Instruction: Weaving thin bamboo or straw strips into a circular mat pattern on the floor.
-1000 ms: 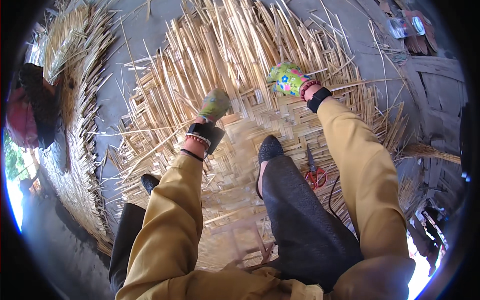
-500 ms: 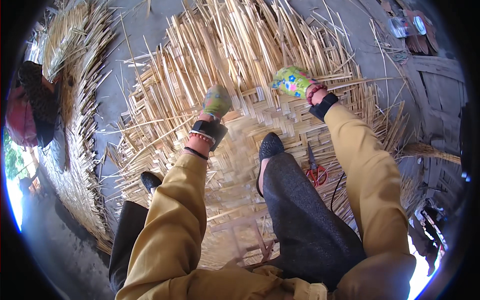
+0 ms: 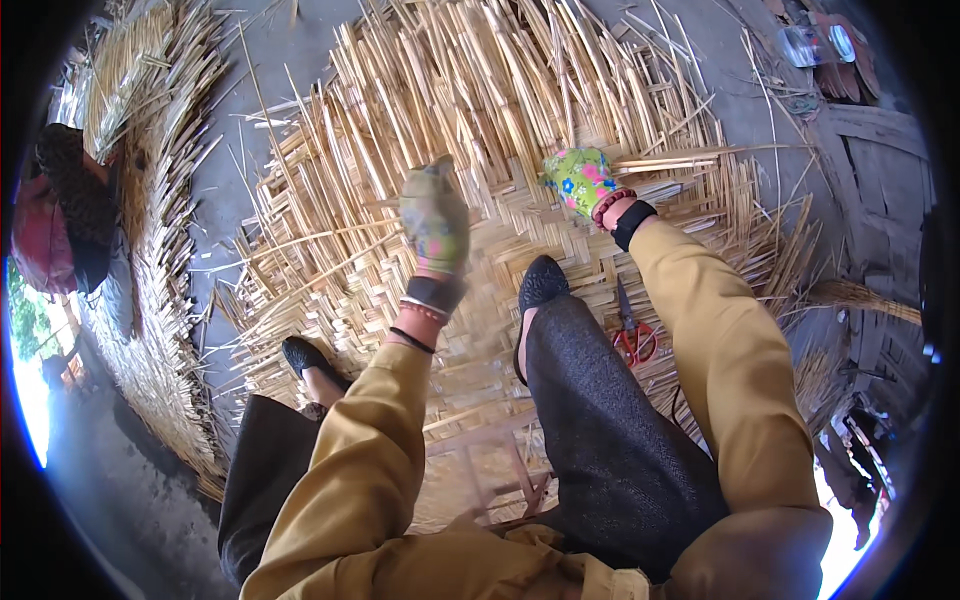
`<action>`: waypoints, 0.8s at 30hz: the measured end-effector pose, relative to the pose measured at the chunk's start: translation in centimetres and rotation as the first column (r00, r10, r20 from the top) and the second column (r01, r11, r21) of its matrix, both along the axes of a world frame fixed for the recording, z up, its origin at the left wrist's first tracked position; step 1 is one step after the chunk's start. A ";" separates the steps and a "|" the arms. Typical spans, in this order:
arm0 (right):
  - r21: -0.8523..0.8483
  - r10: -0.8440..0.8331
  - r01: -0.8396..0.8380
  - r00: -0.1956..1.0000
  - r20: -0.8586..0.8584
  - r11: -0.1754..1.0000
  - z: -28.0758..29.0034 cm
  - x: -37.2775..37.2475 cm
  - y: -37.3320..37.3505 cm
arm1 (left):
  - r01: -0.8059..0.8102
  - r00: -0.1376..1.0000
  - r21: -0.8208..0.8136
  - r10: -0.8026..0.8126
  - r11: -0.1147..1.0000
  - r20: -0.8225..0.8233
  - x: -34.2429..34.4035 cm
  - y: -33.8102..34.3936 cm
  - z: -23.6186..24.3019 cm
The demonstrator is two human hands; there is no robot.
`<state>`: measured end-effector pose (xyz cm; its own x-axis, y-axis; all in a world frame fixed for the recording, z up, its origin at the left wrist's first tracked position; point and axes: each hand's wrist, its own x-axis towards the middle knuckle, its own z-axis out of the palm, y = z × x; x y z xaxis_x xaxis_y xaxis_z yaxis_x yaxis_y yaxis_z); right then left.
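Just ahead of both gloved hands, the loose dry reed ends (image 3: 470, 90) of a pale straw-coloured woven mat (image 3: 490, 310) fan away from the person, their long axis running outward.
The right hand (image 3: 580, 182), covered in bright green flower-print cloth, lies where the weave meets those ends, fingers bent inward to the left; the left hand (image 3: 435, 222), in duller green, is blurred at the same border. How far either is open, or whether it holds a reed, I cannot tell. The mat lies on the grey floor (image 3: 237, 165), herringbone-patterned, with uneven stalks; red-handled scissors (image 3: 634, 340) rest on it near the right forearm.
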<state>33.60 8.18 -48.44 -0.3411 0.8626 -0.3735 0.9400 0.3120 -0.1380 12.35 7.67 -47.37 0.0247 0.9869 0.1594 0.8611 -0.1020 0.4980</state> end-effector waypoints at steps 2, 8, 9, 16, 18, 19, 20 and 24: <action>0.055 -0.023 0.026 0.998 -0.064 0.998 -0.2 0.5 -0.1 | 0.040 0.997 -0.149 -0.049 0.988 -0.057 1.9 -1.3 0.0; 0.103 -0.080 0.103 0.974 -0.212 0.989 -0.8 1.5 -0.6 | 0.269 0.937 -0.337 -0.327 0.902 -0.127 3.0 -3.1 -0.3; 0.157 -0.053 0.093 0.969 -0.243 0.983 -0.9 1.4 -0.8 | 0.293 0.932 -0.320 -0.344 0.901 -0.115 2.8 -3.1 -0.2; 0.145 0.032 -0.021 0.997 -0.073 0.989 -0.4 1.1 -1.3 | 0.224 0.899 -0.427 -0.355 0.876 -0.257 3.5 -2.8 0.9; 0.120 -0.034 0.050 0.990 -0.133 0.991 0.3 1.9 -1.3 | 0.232 0.908 -0.386 -0.341 0.893 -0.243 3.6 -2.8 1.1; 0.117 -0.136 0.159 0.973 -0.184 0.980 0.6 2.3 -1.3 | 0.252 0.910 -0.303 -0.331 0.919 -0.248 3.8 -2.5 1.1; -0.006 -0.245 0.245 0.964 -0.102 0.969 1.0 3.2 -1.5 | 0.261 0.933 -0.246 -0.310 0.933 -0.184 4.3 -2.2 0.9; 0.179 -0.218 0.260 0.950 -0.225 0.949 1.9 4.9 -3.2 | 0.423 0.896 -0.234 -0.367 0.875 0.249 8.9 -0.9 -0.4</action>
<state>38.53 5.00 -46.55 -0.1645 0.9782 -0.1267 0.9499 0.1224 -0.2877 21.28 6.72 -47.77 0.4189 0.9050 -0.0747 0.6629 -0.2485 0.7062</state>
